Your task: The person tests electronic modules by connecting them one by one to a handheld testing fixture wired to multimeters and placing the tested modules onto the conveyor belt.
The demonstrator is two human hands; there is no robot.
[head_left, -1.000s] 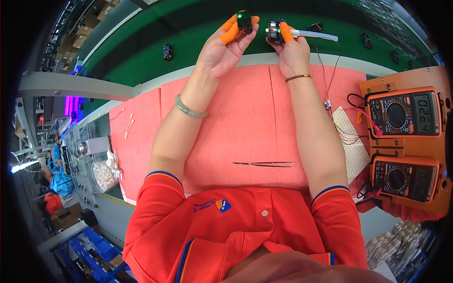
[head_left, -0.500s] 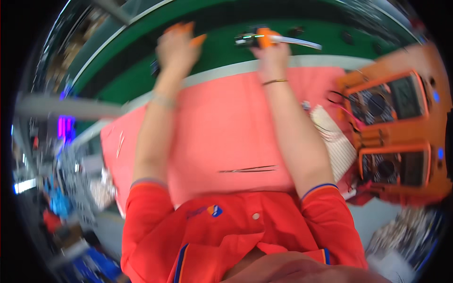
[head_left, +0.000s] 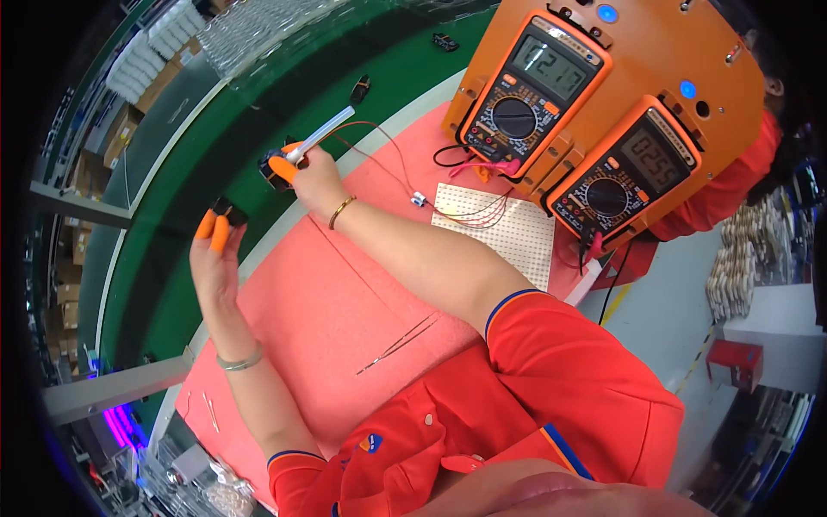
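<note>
Orange finger cots cover fingertips on both hands. My left hand point(head_left: 215, 263), over the near edge of the green belt point(head_left: 164, 258), pinches a small black part point(head_left: 227, 212). To its right and farther away, my right hand point(head_left: 317, 183) grips a black device point(head_left: 274, 169) together with a slim whitish stick point(head_left: 329, 133), which slants up to the right. What the device is I cannot make out. Thin red wires point(head_left: 392, 142) run from near the stick to a small white connector point(head_left: 419, 199). Tweezers point(head_left: 396, 345) lie on the pink mat point(head_left: 301, 302) near my body.
Two orange multimeters point(head_left: 517, 116) with lit displays sit on an orange stand point(head_left: 637, 52) at the right. Beside them lies a white perforated sheet point(head_left: 500, 233). Small black pieces point(head_left: 361, 88) rest on the belt. A metal post point(head_left: 116, 388) stands left; another person's red sleeve point(head_left: 719, 202) shows behind the stand.
The view has swung to the right, bringing the multimeters toward the upper middle. The small black part now shows in my left hand; my right hand still has the device and stick.
</note>
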